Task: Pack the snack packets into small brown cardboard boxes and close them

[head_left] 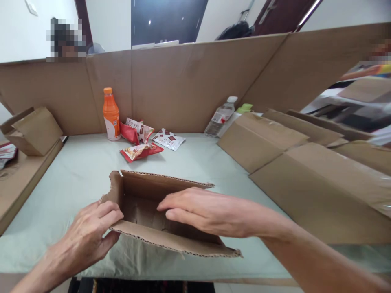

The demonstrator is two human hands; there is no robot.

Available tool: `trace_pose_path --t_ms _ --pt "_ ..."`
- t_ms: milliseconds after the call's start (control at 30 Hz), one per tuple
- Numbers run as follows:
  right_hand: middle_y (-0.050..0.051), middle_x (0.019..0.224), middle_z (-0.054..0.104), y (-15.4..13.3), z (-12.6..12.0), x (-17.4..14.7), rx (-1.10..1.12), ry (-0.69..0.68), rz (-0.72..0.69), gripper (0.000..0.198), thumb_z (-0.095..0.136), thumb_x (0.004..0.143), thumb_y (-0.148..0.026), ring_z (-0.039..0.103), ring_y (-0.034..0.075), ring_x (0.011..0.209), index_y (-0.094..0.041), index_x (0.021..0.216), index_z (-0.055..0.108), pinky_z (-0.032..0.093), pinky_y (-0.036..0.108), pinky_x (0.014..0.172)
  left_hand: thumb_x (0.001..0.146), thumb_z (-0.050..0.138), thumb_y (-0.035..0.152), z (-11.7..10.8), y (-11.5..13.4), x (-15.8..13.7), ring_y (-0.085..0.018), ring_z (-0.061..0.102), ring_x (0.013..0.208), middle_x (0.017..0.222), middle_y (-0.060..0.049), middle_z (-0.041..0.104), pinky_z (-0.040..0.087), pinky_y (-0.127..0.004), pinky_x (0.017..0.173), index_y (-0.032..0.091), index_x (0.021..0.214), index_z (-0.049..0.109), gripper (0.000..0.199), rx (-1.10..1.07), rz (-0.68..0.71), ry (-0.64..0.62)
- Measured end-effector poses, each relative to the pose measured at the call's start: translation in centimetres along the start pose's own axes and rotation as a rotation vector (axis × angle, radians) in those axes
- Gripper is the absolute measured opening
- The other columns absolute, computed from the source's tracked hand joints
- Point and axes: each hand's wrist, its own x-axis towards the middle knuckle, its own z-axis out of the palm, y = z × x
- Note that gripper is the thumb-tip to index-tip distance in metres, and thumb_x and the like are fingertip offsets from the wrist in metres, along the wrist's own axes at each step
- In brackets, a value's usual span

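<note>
A small cardboard box with rough-cut edges lies on the light green cloth near me, its open side facing up. My left hand is closed on its near left corner, thumb outside and fingers over the edge. Over the box reaches my right hand, with fingers stretched out and dipping toward the inside; no object shows in it. The fingers hide part of the box's floor and right end. Whether the fingertips touch the inner wall I cannot tell.
Behind the box lie red snack packets and a white packet, beside an orange bottle. A clear bottle leans at the back. Cardboard boxes flank the right, another box the left. A cardboard wall closes the back.
</note>
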Motion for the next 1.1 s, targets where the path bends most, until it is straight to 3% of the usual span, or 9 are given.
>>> trace_pose_path --t_ms 233,367,500,567,633,733,900,1033,1100 --pt "0.015 0.104 0.079 -1.5 1.1 4.5 -0.42 -0.426 0.145 0.025 0.061 0.088 -0.011 0.074 0.028 0.096 -0.013 0.106 0.079 0.051 0.033 0.077 0.087 0.052 0.005 0.0 -0.3 0.4 -0.019 0.062 0.071 0.09 -0.001 0.07 0.047 -0.031 0.062 0.021 0.094 0.061 0.02 -0.009 0.043 -0.034" --pt "0.016 0.092 0.079 -2.7 0.7 4.9 -0.573 -0.51 0.183 0.02 0.064 0.083 -0.006 0.075 0.027 0.084 -0.011 0.092 0.081 0.05 0.032 0.069 0.092 0.051 0.008 0.0 -0.5 0.6 -0.019 0.062 0.071 0.088 -0.001 0.069 0.047 -0.03 0.063 0.021 0.093 0.062 0.017 -0.022 0.058 -0.045" --pt "0.006 0.062 0.072 -1.2 0.0 2.1 -0.537 -0.219 0.167 0.022 0.063 0.075 -0.002 0.069 0.022 0.058 -0.019 0.066 0.072 0.048 0.031 0.059 0.094 0.049 0.008 -0.2 -0.6 0.6 -0.018 0.062 0.073 0.087 -0.002 0.069 0.048 -0.031 0.066 0.02 0.094 0.063 0.019 -0.014 0.065 -0.057" --pt "0.004 0.062 0.07 0.5 -0.1 -0.2 -0.452 -0.028 0.132 0.019 0.063 0.079 -0.009 0.067 0.022 0.057 -0.022 0.067 0.07 0.05 0.033 0.061 0.095 0.049 0.009 -0.2 -0.5 0.4 -0.018 0.061 0.071 0.086 -0.002 0.068 0.048 -0.03 0.064 0.02 0.094 0.063 0.018 -0.011 0.064 -0.048" --pt "0.005 0.076 0.075 2.2 0.3 -2.4 -0.347 0.135 0.108 0.013 0.063 0.085 -0.019 0.071 0.024 0.068 -0.023 0.079 0.074 0.055 0.036 0.069 0.095 0.048 0.009 -0.1 -0.5 0.2 -0.018 0.061 0.07 0.086 -0.002 0.068 0.048 -0.03 0.063 0.02 0.095 0.063 0.019 -0.011 0.064 -0.022" --pt "0.007 0.103 0.079 4.3 2.0 -4.6 -0.172 0.387 0.136 0.023 0.054 0.096 -0.029 0.075 0.025 0.092 -0.024 0.101 0.076 0.059 0.039 0.083 0.094 0.046 0.006 0.3 -0.4 -0.1 -0.017 0.062 0.07 0.087 -0.001 0.07 0.049 -0.03 0.064 0.021 0.096 0.063 0.023 -0.002 0.054 0.02" --pt "0.01 0.119 0.076 6.0 6.9 -4.6 0.089 0.811 0.232 0.027 0.055 0.098 -0.038 0.072 0.026 0.109 -0.024 0.091 0.076 0.06 0.039 0.092 0.095 0.046 0.007 1.0 0.1 -0.3 -0.018 0.065 0.072 0.092 -0.002 0.072 0.051 -0.031 0.066 0.021 0.096 0.063 0.021 0.013 0.01 0.061" --pt "0.009 0.114 0.078 6.1 8.1 -4.3 0.189 0.925 0.176 0.018 0.064 0.094 -0.035 0.074 0.025 0.107 -0.025 0.094 0.078 0.06 0.037 0.093 0.092 0.045 0.004 0.5 0.0 -0.5 -0.017 0.066 0.073 0.091 -0.002 0.073 0.051 -0.03 0.067 0.021 0.097 0.062 0.025 0.02 0.019 0.064" --pt "0.007 0.11 0.079 5.9 7.4 -4.5 0.247 0.908 0.139 0.016 0.066 0.094 -0.036 0.075 0.025 0.103 -0.026 0.094 0.078 0.063 0.033 0.081 0.091 0.045 0.004 0.1 -0.1 -0.7 -0.016 0.067 0.072 0.09 -0.002 0.072 0.051 -0.029 0.067 0.022 0.097 0.062 0.026 0.023 0.021 0.07"
